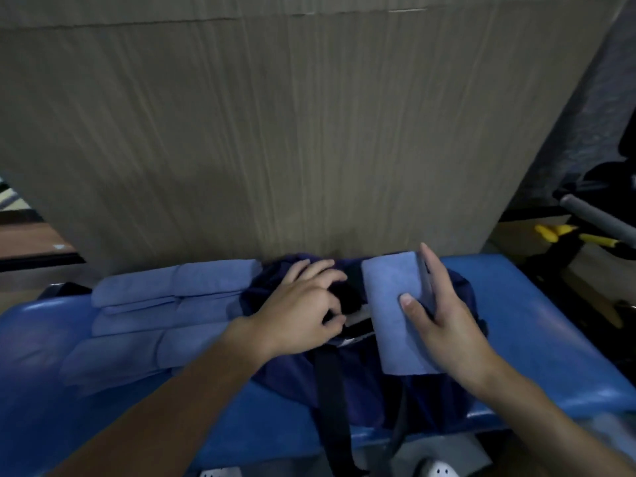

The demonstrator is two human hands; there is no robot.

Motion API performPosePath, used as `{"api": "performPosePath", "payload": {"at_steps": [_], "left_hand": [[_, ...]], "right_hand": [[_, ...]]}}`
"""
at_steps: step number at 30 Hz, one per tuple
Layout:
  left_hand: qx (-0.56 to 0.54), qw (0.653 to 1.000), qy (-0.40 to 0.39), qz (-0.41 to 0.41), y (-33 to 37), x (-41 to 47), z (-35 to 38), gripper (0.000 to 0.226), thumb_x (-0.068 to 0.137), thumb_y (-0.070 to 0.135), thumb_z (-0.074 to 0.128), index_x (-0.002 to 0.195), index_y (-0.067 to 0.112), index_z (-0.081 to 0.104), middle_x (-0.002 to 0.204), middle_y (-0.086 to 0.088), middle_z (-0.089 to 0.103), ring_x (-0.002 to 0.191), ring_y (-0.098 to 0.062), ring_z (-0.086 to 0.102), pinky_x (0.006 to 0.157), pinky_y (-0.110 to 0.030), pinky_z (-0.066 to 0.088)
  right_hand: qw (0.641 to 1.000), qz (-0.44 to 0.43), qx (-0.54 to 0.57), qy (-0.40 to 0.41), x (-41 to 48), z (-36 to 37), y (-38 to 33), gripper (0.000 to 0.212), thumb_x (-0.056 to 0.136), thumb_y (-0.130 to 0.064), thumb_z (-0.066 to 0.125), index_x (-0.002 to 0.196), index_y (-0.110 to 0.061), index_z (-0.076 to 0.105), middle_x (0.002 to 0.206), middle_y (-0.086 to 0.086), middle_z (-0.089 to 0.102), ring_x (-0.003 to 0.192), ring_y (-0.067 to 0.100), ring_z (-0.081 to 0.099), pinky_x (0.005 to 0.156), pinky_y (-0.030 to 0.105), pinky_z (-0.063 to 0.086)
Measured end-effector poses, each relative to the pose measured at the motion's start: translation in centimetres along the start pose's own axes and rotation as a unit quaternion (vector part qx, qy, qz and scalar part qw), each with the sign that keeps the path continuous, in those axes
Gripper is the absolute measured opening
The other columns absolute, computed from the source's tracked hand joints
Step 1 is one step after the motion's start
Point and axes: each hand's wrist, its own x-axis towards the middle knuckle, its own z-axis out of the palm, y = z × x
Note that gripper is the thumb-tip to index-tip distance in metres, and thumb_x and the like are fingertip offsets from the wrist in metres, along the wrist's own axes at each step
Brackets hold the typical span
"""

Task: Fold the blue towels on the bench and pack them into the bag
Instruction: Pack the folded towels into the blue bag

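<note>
A dark navy bag (347, 380) lies in the middle of the blue padded bench (537, 325), with its opening toward the far side. My left hand (303, 311) grips the edge of the bag's opening, fingers curled into the dark fabric. My right hand (444, 321) holds a folded light-blue towel (395, 304) just above the bag's right half, thumb on its top face and fingers along its right edge. Several more folded blue towels (165, 311) lie in rows on the bench to the left of the bag.
A tall cardboard sheet (275, 132) stands right behind the bench. At the right are a grey padded bar (599, 215) and yellow handles (564, 234). A black strap (332, 407) of the bag hangs over the bench's near edge.
</note>
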Motion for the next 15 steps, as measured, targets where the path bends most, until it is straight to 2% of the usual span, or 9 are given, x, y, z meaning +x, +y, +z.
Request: {"api": "performPosePath", "payload": {"at_steps": [2, 4, 7, 11, 13, 15], "left_hand": [[0.054, 0.997, -0.043, 0.019, 0.0, 0.4, 0.3, 0.027, 0.094, 0.041, 0.054, 0.086, 0.029, 0.077, 0.149, 0.008, 0.043, 0.148, -0.016, 0.015, 0.12, -0.048, 0.002], [0.086, 0.994, -0.068, 0.03, -0.2, 0.6, 0.5, 0.029, 0.095, 0.039, 0.05, 0.093, 0.029, 0.077, 0.15, 0.009, 0.042, 0.149, -0.016, 0.012, 0.12, -0.052, -0.003], [0.121, 0.985, -0.117, 0.038, -0.3, 0.6, 0.6, 0.032, 0.097, 0.04, 0.045, 0.114, 0.031, 0.071, 0.153, 0.013, 0.037, 0.15, -0.013, 0.006, 0.117, -0.056, -0.012], [0.131, 0.978, -0.152, 0.058, -0.5, 0.8, 0.6, 0.032, 0.098, 0.039, 0.043, 0.105, 0.031, 0.073, 0.154, 0.016, 0.035, 0.151, -0.01, 0.003, 0.115, -0.06, -0.012], [0.131, 0.977, -0.16, 0.059, -0.7, 0.7, 1.0, 0.035, 0.098, 0.036, 0.042, 0.123, 0.028, 0.064, 0.154, 0.015, 0.035, 0.15, -0.009, 0.004, 0.115, -0.059, -0.013], [0.099, 0.985, -0.135, 0.045, -0.8, 0.5, 1.3, 0.052, 0.097, 0.035, 0.045, 0.147, 0.025, 0.04, 0.158, 0.012, 0.028, 0.15, -0.009, 0.005, 0.117, -0.059, -0.008]], "right_hand": [[1.0, 0.013, 0.014, 0.007, -0.5, -0.8, 0.6, 0.071, 0.098, -0.021, 0.052, 0.15, -0.043, 0.008, 0.123, -0.047, 0.021, 0.103, -0.042, 0.025, 0.081, -0.011, 0.022], [1.0, 0.013, 0.024, 0.011, -0.9, -1.3, 1.2, 0.068, 0.099, -0.019, 0.05, 0.149, -0.042, 0.01, 0.128, -0.043, 0.028, 0.112, -0.031, 0.034, 0.084, -0.008, 0.026], [1.0, -0.011, 0.021, 0.007, -1.1, -1.8, 1.9, 0.063, 0.1, -0.018, 0.047, 0.145, -0.049, 0.015, 0.143, -0.038, 0.02, 0.127, -0.028, 0.021, 0.098, -0.005, 0.018], [0.999, -0.014, 0.032, 0.02, -1.1, -2.0, 2.4, 0.062, 0.101, -0.015, 0.046, 0.141, -0.053, 0.018, 0.135, -0.043, 0.02, 0.123, -0.032, 0.018, 0.095, -0.005, 0.018], [0.999, -0.009, 0.036, 0.019, -1.2, -2.0, 2.6, 0.062, 0.101, -0.016, 0.046, 0.141, -0.054, 0.018, 0.134, -0.045, 0.019, 0.121, -0.034, 0.018, 0.093, -0.007, 0.018], [0.999, -0.004, 0.039, 0.015, -1.3, -2.0, 2.7, 0.062, 0.101, -0.017, 0.046, 0.142, -0.054, 0.019, 0.134, -0.046, 0.02, 0.121, -0.033, 0.017, 0.094, -0.007, 0.017]]}}
